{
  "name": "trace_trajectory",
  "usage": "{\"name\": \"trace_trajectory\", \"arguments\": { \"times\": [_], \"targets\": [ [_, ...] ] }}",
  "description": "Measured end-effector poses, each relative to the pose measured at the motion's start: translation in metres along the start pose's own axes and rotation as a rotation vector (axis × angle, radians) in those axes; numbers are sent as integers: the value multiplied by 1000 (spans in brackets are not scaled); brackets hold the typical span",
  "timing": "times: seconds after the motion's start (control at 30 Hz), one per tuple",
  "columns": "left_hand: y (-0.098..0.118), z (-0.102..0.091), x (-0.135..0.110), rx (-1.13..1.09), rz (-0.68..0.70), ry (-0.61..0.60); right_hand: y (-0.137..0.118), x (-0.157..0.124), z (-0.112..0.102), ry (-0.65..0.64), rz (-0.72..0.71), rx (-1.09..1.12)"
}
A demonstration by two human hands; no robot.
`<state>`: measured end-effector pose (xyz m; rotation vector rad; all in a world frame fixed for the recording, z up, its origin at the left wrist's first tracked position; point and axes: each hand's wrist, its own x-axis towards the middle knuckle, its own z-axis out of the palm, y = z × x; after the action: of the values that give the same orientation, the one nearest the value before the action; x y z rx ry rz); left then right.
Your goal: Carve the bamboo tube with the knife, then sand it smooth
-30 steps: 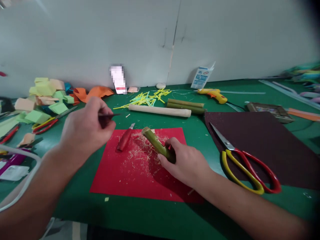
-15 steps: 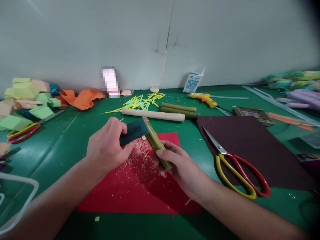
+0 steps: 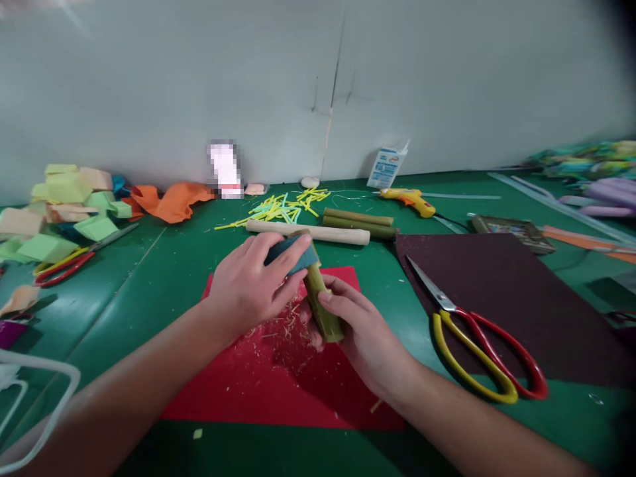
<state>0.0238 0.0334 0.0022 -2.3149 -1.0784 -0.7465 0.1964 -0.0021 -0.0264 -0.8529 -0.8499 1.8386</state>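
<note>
My left hand (image 3: 256,278) is closed on a dark blue-green strip of sandpaper (image 3: 304,257), which is bent over the upper end of a green bamboo piece (image 3: 320,298). Lower down, my right hand (image 3: 355,315) grips the same bamboo, thumb on top and fingers beneath. The bamboo is tilted, its top leaning left and away from me. Below both hands lies a red sheet (image 3: 238,391) scattered with pale shavings. Just beyond them rests a pale peeled stick (image 3: 328,234), with green bamboo pieces (image 3: 362,224) behind it.
Large scissors (image 3: 464,318) with red and yellow handles lie on a dark brown sheet (image 3: 546,331) at right. A yellow glue gun (image 3: 410,201) and a small carton (image 3: 387,165) are near the wall. Paper pieces (image 3: 69,205) and another pair of scissors (image 3: 74,262) sit at left.
My left hand has moved right and the sandpaper now wraps over the bamboo's upper end, where before it lay flat against it. My right hand keeps its hold.
</note>
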Motion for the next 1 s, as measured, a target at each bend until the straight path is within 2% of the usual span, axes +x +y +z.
{"name": "trace_trajectory", "arguments": {
  "times": [0.17,0.27,0.4,0.5,0.63,0.7,0.83,1.0],
  "targets": [
    [3,5,17,-72,-11,46,-1,-1,-4,-30,-56,33],
    [3,7,9,-98,0,51,0,-2,-4,-103,-53,10],
    [7,2,-12,-127,-81,53,7,-1,-3,-148,-24,-27],
    [15,-5,-26,-181,-94,6,11,-1,-2,-147,-38,-38],
    [20,-10,-31,-202,51,-77,11,-3,-3,-113,-68,-34],
    [17,-9,-29,-154,61,-81,8,-4,-3,-90,-51,-32],
    [11,-4,-25,-67,-45,-40,4,-5,-1,-37,17,-21],
    [18,-11,-28,-167,65,-70,6,-5,-1,-54,34,37]
  ]
}}
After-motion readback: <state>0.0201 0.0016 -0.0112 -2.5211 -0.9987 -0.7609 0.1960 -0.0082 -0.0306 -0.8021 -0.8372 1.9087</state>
